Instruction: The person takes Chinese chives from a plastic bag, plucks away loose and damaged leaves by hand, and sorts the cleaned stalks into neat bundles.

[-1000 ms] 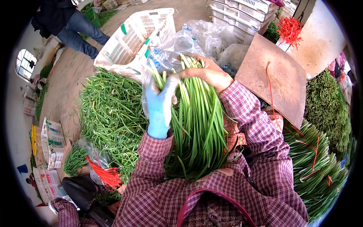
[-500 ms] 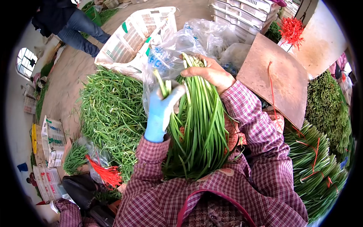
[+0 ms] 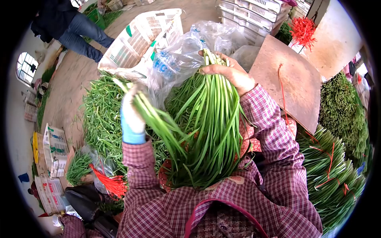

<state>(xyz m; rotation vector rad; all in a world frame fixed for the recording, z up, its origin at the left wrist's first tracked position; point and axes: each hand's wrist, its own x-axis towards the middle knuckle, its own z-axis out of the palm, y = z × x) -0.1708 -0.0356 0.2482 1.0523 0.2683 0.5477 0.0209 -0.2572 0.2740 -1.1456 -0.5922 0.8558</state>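
My left hand (image 3: 133,113), in a blue and white glove and blurred by motion, is closed round a small bunch of green stalks (image 3: 156,119) whose pale ends point up and left. Bare and closed, my right hand (image 3: 234,75) grips a thicker bundle of green stalks (image 3: 216,111) near its pale tops, the thumb across the front. The long leaves of both bunches hang down over my lap and meet at the bottom. A heap of loose greens (image 3: 103,115) lies behind and left of my left hand.
Beyond my hands are a white crate (image 3: 131,43), clear plastic bags (image 3: 178,59) and stacked crates (image 3: 250,23). A brown board (image 3: 285,79) with a red tie stands at right, above tied green bundles (image 3: 329,166). Red ties (image 3: 109,180) lie lower left. A person (image 3: 75,31) stands at upper left.
My left hand has moved left, away from the bundle, pulling its small bunch of stalks apart from it. My right hand has shifted slightly right, still holding the thicker bundle.
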